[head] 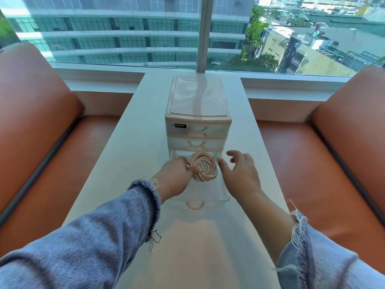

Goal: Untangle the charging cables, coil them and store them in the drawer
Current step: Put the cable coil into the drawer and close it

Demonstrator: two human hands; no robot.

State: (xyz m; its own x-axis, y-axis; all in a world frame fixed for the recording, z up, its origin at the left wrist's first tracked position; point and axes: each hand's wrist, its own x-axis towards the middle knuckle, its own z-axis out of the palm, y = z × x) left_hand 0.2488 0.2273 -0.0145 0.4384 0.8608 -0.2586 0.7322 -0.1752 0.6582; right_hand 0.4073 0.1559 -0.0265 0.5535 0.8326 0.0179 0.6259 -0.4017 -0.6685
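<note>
A pink charging cable wound into a round coil (205, 167) hangs over the pulled-out bottom drawer (223, 195) of a small pink and clear drawer unit (198, 101). My left hand (177, 174) pinches the coil's left side between thumb and fingers. My right hand (239, 170) hovers just right of the coil, fingers spread, holding nothing. The drawer is transparent, with a pink arched handle (194, 205) at its front. The two upper drawers are shut.
The drawer unit stands on a narrow white table (125, 153) that runs to a window sill. Orange leather seats (31, 122) flank the table on both sides. A large window with a vertical frame post (203, 34) lies behind.
</note>
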